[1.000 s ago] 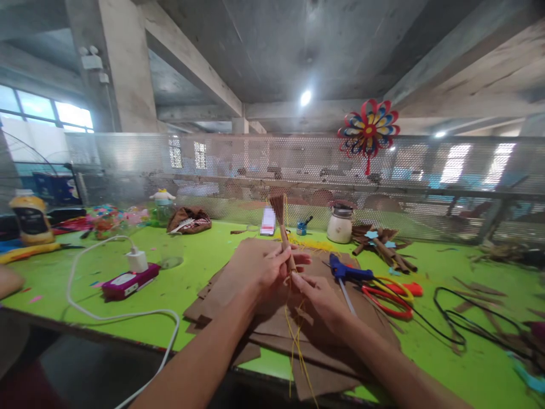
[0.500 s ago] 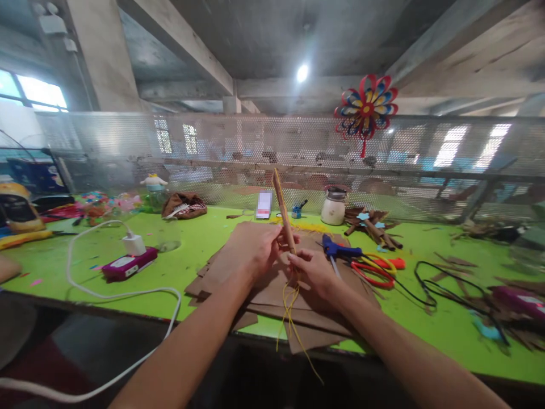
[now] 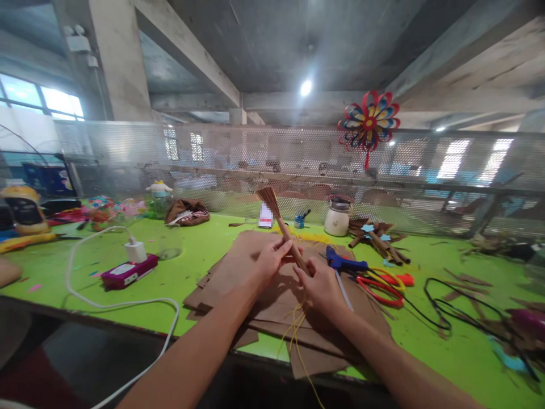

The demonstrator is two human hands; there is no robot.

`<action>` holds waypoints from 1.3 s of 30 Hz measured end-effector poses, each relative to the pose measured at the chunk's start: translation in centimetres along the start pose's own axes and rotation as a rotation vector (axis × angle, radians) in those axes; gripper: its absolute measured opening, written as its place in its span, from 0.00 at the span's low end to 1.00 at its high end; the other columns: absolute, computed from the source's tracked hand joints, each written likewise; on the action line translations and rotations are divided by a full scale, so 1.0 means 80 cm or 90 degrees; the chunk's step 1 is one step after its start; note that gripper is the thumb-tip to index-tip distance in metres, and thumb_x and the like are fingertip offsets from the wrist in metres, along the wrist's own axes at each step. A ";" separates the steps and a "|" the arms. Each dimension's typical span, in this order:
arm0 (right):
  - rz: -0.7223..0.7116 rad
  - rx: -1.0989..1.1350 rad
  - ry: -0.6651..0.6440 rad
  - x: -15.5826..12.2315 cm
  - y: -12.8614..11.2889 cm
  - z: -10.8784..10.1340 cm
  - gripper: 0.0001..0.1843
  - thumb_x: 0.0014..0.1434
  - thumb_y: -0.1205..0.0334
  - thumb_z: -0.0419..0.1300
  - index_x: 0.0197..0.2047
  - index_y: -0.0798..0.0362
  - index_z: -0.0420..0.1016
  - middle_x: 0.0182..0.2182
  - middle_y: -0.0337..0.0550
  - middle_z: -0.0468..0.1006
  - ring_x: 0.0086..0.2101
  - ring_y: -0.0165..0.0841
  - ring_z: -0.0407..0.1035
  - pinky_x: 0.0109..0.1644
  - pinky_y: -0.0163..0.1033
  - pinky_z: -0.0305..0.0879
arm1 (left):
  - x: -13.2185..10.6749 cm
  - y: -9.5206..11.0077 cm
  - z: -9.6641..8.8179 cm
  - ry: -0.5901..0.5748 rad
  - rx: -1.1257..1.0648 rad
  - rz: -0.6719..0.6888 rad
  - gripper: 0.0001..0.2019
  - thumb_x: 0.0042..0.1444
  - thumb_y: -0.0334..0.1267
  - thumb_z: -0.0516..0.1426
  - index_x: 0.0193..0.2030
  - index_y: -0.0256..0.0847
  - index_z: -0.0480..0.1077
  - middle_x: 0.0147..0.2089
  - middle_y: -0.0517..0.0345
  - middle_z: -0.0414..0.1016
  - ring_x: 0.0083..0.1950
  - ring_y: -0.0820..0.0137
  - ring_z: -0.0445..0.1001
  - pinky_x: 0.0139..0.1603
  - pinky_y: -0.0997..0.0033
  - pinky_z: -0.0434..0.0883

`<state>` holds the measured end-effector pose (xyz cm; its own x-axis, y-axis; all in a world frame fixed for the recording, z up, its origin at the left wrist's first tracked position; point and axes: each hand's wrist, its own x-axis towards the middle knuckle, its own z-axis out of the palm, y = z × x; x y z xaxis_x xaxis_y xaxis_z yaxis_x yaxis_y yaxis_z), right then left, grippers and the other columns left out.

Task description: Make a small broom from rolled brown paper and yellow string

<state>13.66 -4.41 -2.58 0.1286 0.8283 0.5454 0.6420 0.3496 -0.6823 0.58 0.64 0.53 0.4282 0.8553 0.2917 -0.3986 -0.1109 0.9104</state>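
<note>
A slim brown paper roll (image 3: 284, 228) with a flared, fringed top end leans up to the left, above the paper stack. The fingers of my left hand (image 3: 272, 262) are closed round its middle. At the lower end, my right hand (image 3: 320, 283) pinches the roll between thumb and fingers; its very tip is hidden there. Yellow threads (image 3: 294, 330) hang down below my right hand, past the table's front edge. Beneath both hands lies a stack of brown paper sheets (image 3: 236, 270).
Right of the stack are a blue glue gun (image 3: 346, 261) with a black cord and red-and-yellow-handled scissors (image 3: 380, 292). Behind stand a white jar (image 3: 337, 218), a small blue pot (image 3: 300, 221) and a phone (image 3: 266, 217). Left lies a purple power strip (image 3: 130, 271) with a white cable.
The paper roll has turned and tilted further left, so its flared end now shows as a fan. Both hands still hold it; my right hand has shifted slightly down and right. The view has shifted slightly.
</note>
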 end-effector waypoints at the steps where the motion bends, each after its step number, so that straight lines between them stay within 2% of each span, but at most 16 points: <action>1: -0.011 -0.023 0.007 -0.001 0.001 0.000 0.12 0.53 0.53 0.54 0.27 0.53 0.67 0.21 0.40 0.72 0.22 0.31 0.65 0.24 0.33 0.54 | 0.000 0.000 0.001 0.000 -0.010 0.000 0.15 0.50 0.44 0.58 0.39 0.35 0.68 0.37 0.47 0.75 0.37 0.65 0.74 0.38 0.66 0.69; 7: -0.020 -0.052 -0.035 -0.003 -0.006 -0.010 0.08 0.54 0.57 0.54 0.33 0.51 0.69 0.28 0.45 0.76 0.27 0.34 0.68 0.31 0.36 0.56 | -0.004 0.000 0.009 0.034 -0.064 -0.057 0.11 0.53 0.36 0.56 0.42 0.34 0.67 0.36 0.47 0.75 0.36 0.67 0.74 0.40 0.67 0.69; 11: 0.028 0.033 -0.065 -0.002 -0.011 -0.005 0.10 0.49 0.59 0.57 0.35 0.52 0.70 0.24 0.42 0.74 0.24 0.33 0.66 0.28 0.35 0.55 | 0.001 0.002 0.004 0.069 -0.140 -0.068 0.06 0.56 0.33 0.52 0.39 0.34 0.65 0.30 0.50 0.73 0.34 0.67 0.74 0.39 0.65 0.71; 15: 0.144 0.246 -0.201 -0.003 -0.019 0.000 0.12 0.46 0.60 0.57 0.35 0.56 0.70 0.16 0.35 0.68 0.18 0.27 0.61 0.22 0.32 0.53 | 0.011 0.010 -0.010 0.148 -0.203 -0.047 0.06 0.59 0.32 0.47 0.38 0.35 0.64 0.26 0.53 0.70 0.32 0.69 0.73 0.34 0.69 0.71; 19: 0.178 0.361 -0.371 -0.004 -0.029 -0.017 0.11 0.46 0.61 0.58 0.34 0.57 0.72 0.14 0.32 0.66 0.15 0.23 0.56 0.20 0.30 0.51 | 0.016 0.018 -0.018 0.178 -0.224 -0.094 0.07 0.59 0.31 0.46 0.36 0.34 0.64 0.24 0.57 0.66 0.24 0.76 0.68 0.22 0.80 0.66; 22: 0.112 0.329 -0.489 -0.004 -0.031 -0.032 0.12 0.47 0.62 0.57 0.36 0.57 0.73 0.15 0.33 0.68 0.16 0.23 0.58 0.21 0.29 0.51 | 0.018 0.017 -0.020 0.186 -0.225 -0.106 0.07 0.59 0.30 0.46 0.36 0.33 0.64 0.22 0.59 0.64 0.20 0.79 0.63 0.17 0.84 0.60; 26: -0.113 0.136 -0.577 -0.003 -0.029 -0.047 0.10 0.49 0.62 0.55 0.26 0.57 0.75 0.17 0.34 0.67 0.20 0.23 0.57 0.22 0.28 0.51 | 0.021 0.012 -0.028 0.235 -0.220 -0.100 0.06 0.57 0.30 0.47 0.34 0.34 0.63 0.21 0.60 0.63 0.20 0.79 0.64 0.17 0.84 0.59; 28: -0.179 0.055 -0.612 0.000 -0.033 -0.057 0.12 0.51 0.59 0.55 0.24 0.58 0.75 0.16 0.34 0.66 0.19 0.23 0.55 0.21 0.28 0.49 | 0.023 0.009 -0.033 0.264 -0.214 -0.105 0.05 0.56 0.30 0.47 0.33 0.34 0.62 0.20 0.60 0.63 0.20 0.78 0.64 0.16 0.84 0.59; 29: -0.192 0.028 -0.609 0.003 -0.036 -0.064 0.13 0.51 0.58 0.55 0.24 0.58 0.75 0.16 0.34 0.67 0.19 0.23 0.56 0.21 0.28 0.49 | 0.024 0.008 -0.035 0.273 -0.212 -0.108 0.05 0.56 0.30 0.48 0.32 0.34 0.62 0.20 0.60 0.63 0.20 0.78 0.64 0.16 0.83 0.58; 31: -0.195 -0.013 -0.548 0.012 -0.042 -0.080 0.14 0.53 0.57 0.55 0.26 0.57 0.76 0.18 0.37 0.71 0.20 0.24 0.59 0.23 0.29 0.52 | 0.025 0.005 -0.036 0.279 -0.214 -0.110 0.04 0.55 0.30 0.48 0.32 0.35 0.62 0.19 0.61 0.63 0.19 0.78 0.64 0.15 0.83 0.57; 34: -0.167 -0.028 -0.494 0.029 -0.040 -0.107 0.16 0.54 0.56 0.54 0.26 0.56 0.77 0.19 0.40 0.73 0.21 0.27 0.61 0.24 0.31 0.54 | 0.027 0.000 -0.036 0.283 -0.215 -0.118 0.03 0.54 0.30 0.49 0.31 0.35 0.63 0.18 0.61 0.63 0.19 0.78 0.64 0.15 0.83 0.57; 39: -0.116 -0.042 -0.424 0.062 -0.006 -0.139 0.12 0.48 0.55 0.60 0.24 0.54 0.78 0.17 0.39 0.71 0.19 0.27 0.61 0.23 0.32 0.52 | 0.026 -0.003 -0.037 0.259 -0.216 -0.137 0.04 0.53 0.33 0.52 0.33 0.34 0.64 0.19 0.60 0.65 0.19 0.77 0.65 0.16 0.82 0.58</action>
<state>22.39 -5.36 5.89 -0.4636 0.8585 0.2195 0.6567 0.4992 -0.5653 -0.85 3.95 0.07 0.2082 0.9741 -0.0880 -0.6036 0.1988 0.7721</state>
